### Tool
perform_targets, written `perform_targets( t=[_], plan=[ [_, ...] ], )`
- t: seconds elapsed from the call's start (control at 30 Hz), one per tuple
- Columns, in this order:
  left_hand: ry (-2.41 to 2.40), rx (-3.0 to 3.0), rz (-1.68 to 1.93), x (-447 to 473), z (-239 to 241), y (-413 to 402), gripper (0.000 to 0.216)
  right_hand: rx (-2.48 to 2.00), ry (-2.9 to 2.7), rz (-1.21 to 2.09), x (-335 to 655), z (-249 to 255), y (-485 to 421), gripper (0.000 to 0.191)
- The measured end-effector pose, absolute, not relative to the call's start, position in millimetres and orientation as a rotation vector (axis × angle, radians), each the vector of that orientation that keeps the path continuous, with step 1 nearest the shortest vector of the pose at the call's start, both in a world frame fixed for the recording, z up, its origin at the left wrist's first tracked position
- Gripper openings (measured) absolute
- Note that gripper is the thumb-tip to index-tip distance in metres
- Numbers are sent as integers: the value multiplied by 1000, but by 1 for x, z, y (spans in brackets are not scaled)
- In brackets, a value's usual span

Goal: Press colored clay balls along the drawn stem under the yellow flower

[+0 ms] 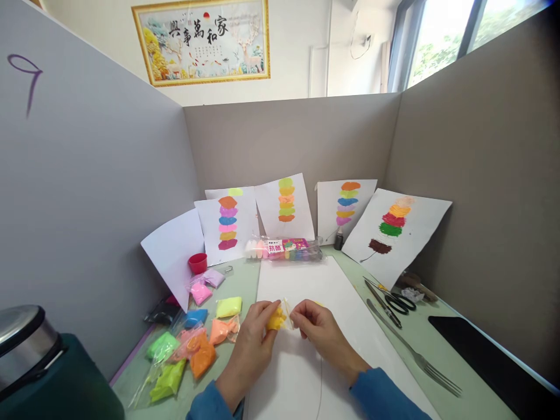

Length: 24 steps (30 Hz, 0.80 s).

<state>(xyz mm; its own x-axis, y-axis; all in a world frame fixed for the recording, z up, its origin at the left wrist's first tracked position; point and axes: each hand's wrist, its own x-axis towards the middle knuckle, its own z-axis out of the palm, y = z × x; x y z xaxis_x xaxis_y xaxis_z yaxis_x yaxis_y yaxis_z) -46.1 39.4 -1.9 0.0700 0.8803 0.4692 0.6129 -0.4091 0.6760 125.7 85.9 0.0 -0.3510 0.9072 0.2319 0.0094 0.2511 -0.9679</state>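
Between the fingers of my left hand point(252, 341) is a small packet of yellow modelling clay point(276, 319) in clear plastic. My right hand point(322, 335) pinches the loose end of the clear wrapper point(287, 315) beside it. Both hands are closed, just above a white sheet of paper point(293, 379) with a thin curved line on it. A bit of yellow point(319, 303) shows behind my right fingers; what it is I cannot tell. Left of my hands lie clay packets in several colours, among them yellow point(228, 307), blue point(195, 318) and orange point(203, 357).
A clear clay bag point(289, 249) lies at the back before propped drawings point(228, 224). Scissors point(398, 302), a fork point(431, 367) and a black slab point(490, 367) lie right. A red cup point(198, 263) and dark green flask point(74, 379) stand left. Grey partitions point(293, 140) enclose the table.
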Motion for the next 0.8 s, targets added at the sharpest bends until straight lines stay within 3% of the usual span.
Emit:
perform_targets(
  t=[0.17, 0.3, 0.47, 0.63, 0.8],
  plan=[
    [1502, 1992, 1323, -46, 14, 31, 57, -859, -1620, 1243, 126, 5, 80, 20],
    [1729, 1897, 1450, -37, 23, 27, 18, -877, -1737, 974, 124, 6, 73, 22],
    [1531, 1650, 1221, -24, 15, 28, 37, -757, -1897, 785, 120, 5, 66, 19],
    [1283, 1475, 1216, -23, 9, 30, 36, -706, -1864, 981, 120, 4, 67, 19],
    [1472, 1613, 1166, -29, 17, 29, 26, -772, -1804, 976, 116, -1, 64, 19]
  ],
)
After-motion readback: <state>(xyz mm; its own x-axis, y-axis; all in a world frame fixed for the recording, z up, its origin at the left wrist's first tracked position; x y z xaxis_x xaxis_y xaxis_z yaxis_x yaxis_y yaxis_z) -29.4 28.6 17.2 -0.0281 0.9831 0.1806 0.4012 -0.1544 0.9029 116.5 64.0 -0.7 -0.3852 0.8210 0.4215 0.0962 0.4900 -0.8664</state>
